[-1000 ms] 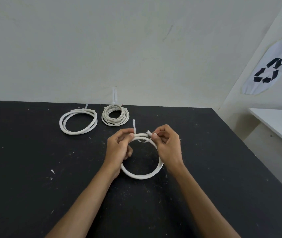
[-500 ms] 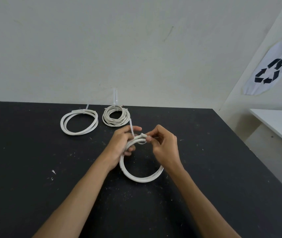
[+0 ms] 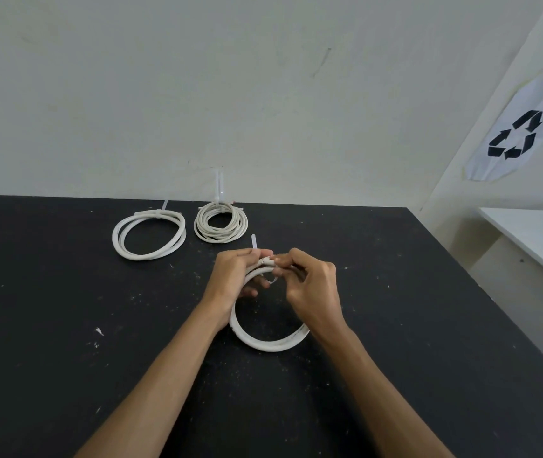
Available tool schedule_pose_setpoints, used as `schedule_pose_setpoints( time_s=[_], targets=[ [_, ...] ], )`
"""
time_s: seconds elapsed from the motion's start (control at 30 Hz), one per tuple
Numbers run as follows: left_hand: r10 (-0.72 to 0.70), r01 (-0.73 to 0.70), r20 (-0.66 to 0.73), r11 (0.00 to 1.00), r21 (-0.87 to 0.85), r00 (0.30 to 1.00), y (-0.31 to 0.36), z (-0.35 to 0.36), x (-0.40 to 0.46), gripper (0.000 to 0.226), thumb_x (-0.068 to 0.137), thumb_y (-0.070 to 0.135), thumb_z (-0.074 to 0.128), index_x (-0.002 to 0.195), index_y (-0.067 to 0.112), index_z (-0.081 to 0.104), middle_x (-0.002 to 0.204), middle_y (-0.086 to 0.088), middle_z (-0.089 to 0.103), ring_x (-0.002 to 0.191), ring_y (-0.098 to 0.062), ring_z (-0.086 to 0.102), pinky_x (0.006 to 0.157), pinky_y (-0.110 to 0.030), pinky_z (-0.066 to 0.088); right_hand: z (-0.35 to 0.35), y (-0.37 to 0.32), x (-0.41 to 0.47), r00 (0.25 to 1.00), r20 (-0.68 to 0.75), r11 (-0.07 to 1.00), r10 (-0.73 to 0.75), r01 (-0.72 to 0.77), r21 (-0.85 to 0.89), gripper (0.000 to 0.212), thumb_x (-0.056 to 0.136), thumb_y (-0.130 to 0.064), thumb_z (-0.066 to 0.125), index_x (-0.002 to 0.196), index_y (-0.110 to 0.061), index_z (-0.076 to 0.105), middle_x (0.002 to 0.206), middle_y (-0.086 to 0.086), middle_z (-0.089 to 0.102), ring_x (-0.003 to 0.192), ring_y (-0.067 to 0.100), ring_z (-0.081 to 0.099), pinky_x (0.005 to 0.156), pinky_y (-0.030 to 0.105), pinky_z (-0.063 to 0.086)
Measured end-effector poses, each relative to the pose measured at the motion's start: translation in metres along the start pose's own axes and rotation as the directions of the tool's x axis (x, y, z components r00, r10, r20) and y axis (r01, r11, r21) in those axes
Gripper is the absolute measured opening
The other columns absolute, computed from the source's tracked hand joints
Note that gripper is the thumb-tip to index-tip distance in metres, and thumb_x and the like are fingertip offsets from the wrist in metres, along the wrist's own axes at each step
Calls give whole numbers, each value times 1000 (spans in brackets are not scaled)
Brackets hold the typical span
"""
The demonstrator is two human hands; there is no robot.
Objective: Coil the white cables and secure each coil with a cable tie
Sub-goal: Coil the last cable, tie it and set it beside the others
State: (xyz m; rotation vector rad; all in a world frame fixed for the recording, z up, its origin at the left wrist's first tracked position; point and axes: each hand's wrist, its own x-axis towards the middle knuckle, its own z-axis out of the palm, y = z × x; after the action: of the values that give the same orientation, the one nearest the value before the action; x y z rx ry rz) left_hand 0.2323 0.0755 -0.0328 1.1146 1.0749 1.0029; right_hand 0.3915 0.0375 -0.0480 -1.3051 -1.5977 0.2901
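White cable coil (image 3: pixel 268 343) lying on the black tabletop (image 3: pixel 49 325), its far side raised. Left hand (image 3: pixel 230 279) grips coil and upright cable tie (image 3: pixel 254 242); right hand (image 3: pixel 313 292) pinches the tie's other end. Beyond: two tied coils (image 3: pixel 149 234) (image 3: pixel 221 223).

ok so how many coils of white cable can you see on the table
3. A wide two-loop coil lies at the back left, a tighter many-loop coil just right of it, and a third coil at centre, gripped by the left hand and right hand.
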Motion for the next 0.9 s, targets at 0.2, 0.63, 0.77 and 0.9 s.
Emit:
schedule_pose_setpoints(
  time_s=[0.2, 0.63, 0.77, 0.9],
  targets=[
    [76, -75, -18, 997, 5, 997, -4, -1, -3, 24, 102, 33, 69, 93, 17, 85, 76, -11, 73, 60, -16, 60, 49, -27, 38, -1, -2, -2, 999, 13, 999, 33, -33, 40, 14, 94, 8, 73, 90, -6, 74, 100, -4, 81, 100, 3, 76, 88, 24, 62],
    [147, -160, -148, 984, -82, 978, -10, -4, 0, 12, 96, 18, 76, 91, 16, 87, 68, -9, 59, 56, -13, 47, 48, -23, 31, -11, -3, -12, 933, -107, 908, 342, -300, 291, 12, 97, -3, 76, 94, -14, 71, 104, -6, 82, 101, 11, 78, 94, 40, 64],
    [166, -179, -147, 981, -74, 975, -9, 1, -1, 16, 98, 19, 73, 90, 18, 87, 68, -10, 55, 57, -13, 45, 48, -24, 29, -10, -4, -12, 941, -123, 929, 317, -281, 239, 14, 99, -2, 73, 92, -14, 68, 98, -6, 81, 93, 15, 78, 85, 43, 66],
    [111, -122, -114, 988, -93, 987, -7, 2, 1, 27, 98, 14, 67, 83, 25, 87, 89, 6, 76, 57, -11, 43, 47, -25, 28, -8, -5, -9, 955, -128, 956, 267, -246, 161, 15, 101, -5, 71, 93, -16, 66, 93, -11, 78, 86, 16, 75, 78, 37, 64]
  ],
)
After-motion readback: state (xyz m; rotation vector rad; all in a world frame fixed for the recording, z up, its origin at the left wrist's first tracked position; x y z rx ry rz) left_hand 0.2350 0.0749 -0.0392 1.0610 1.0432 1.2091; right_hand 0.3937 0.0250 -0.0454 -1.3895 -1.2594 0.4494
